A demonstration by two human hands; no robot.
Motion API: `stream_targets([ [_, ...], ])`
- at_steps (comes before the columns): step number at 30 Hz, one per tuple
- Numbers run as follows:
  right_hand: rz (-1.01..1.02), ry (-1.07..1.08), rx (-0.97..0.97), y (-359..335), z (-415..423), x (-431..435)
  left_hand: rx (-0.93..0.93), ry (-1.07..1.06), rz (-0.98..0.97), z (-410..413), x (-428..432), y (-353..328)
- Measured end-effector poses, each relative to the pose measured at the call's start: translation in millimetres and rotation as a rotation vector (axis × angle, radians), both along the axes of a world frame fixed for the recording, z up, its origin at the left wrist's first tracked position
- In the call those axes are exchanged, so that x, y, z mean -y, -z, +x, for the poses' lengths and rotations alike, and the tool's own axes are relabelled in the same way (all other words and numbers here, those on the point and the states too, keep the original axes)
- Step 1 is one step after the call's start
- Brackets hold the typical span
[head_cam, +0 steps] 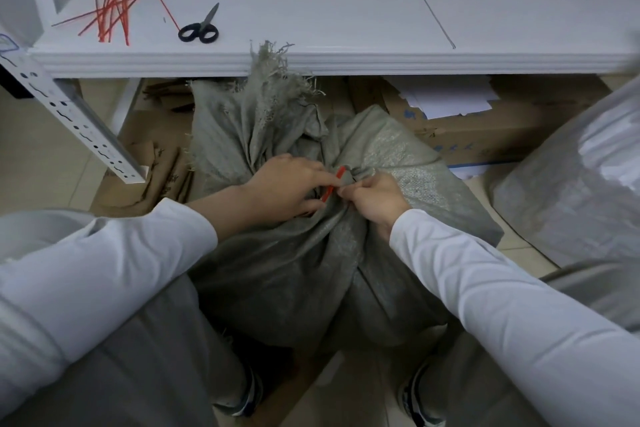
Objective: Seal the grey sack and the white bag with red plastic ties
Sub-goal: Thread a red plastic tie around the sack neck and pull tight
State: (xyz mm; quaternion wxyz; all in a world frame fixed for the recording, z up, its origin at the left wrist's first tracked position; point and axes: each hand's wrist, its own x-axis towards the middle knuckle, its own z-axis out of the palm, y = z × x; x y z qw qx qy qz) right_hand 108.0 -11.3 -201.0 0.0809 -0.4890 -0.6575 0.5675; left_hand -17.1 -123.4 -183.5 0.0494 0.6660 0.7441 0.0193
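Observation:
A grey woven sack (304, 274) stands on the floor between my knees, its frayed mouth (273, 87) bunched and leaning against the shelf edge. A red plastic tie (335, 183) runs round the gathered neck. My left hand (287, 189) pinches the tie from the left with its fingers curled on it. From the right, my right hand (375, 199) grips the neck and the tie's end. Part of the tie is hidden under my fingers. The white bag (568, 184) stands at the right edge.
On the white shelf (311, 59) lie several spare red ties (116, 0) and black scissors (200, 29). A perforated shelf post (69, 111) slants at the left. Cardboard boxes (485, 128) with papers and flattened cardboard sit under the shelf behind the sack.

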Motion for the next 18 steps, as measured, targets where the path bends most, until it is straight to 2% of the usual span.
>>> stream_targets([
  [6,-0.052,0.096,-0.023,-4,6,-3,0.108,-0.11,0.064,12,-7,3],
  [12,0.004,0.167,-0.046,0,10,-1,0.109,-0.124,0.098,15,-8,3],
  [18,-0.087,0.204,-0.054,1,12,-1,0.119,-0.141,0.106,18,-12,1],
])
